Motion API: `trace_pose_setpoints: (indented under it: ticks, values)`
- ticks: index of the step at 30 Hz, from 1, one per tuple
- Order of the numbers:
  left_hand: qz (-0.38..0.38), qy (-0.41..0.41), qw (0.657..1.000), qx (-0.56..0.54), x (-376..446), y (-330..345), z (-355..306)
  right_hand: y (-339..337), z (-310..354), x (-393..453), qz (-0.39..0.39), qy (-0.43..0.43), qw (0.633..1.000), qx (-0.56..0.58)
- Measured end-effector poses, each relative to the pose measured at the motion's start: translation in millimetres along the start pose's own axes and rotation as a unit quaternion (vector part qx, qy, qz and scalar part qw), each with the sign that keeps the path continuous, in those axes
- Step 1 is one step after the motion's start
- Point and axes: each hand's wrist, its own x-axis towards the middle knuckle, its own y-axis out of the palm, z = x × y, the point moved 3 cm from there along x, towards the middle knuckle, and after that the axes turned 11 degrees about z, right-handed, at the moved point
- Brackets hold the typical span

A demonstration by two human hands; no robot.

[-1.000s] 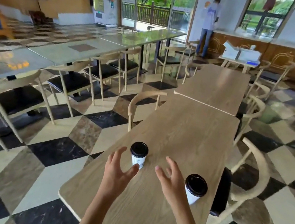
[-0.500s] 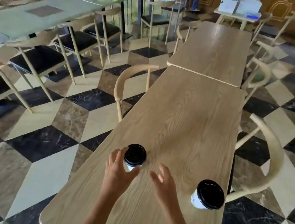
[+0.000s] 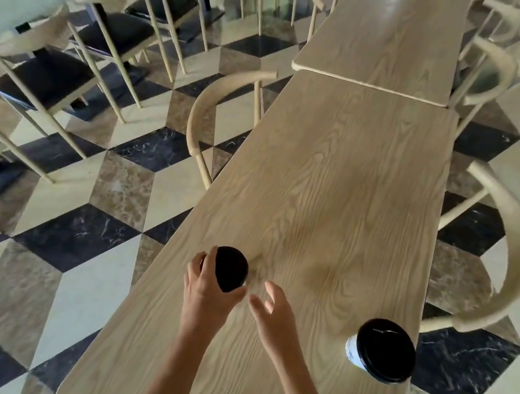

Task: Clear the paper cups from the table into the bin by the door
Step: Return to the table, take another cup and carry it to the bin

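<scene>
The worktop (image 3: 338,192) is pale wood with a strong grain and a matt, smooth face. The 2 cups (image 3: 353,348) look like white paper, each under a black plastic lid (image 3: 386,348) with a dull sheen. The chairs (image 3: 516,260) are light wood. The floor (image 3: 80,235) is polished, veined stone.

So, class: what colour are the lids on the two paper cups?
Black, both lids, clearest in the head view.
</scene>
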Motion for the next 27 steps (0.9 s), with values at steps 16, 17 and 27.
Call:
trace_pose_setpoints:
  ticks: [16, 17, 27]
  values:
    - [0.031, -0.023, 0.959, -0.281, -8, -53, -12, -12, 39, -11, -0.059, -0.041, 0.993, 0.094]
    - [0.043, -0.010, 0.955, -0.294, -10, -56, -18, -17, 44, -17, -0.069, -0.046, 0.991, 0.105]
    - [0.199, 0.132, 0.926, -0.293, -63, -25, -129, -106, 46, -142, -0.251, -0.094, 0.956, 0.117]
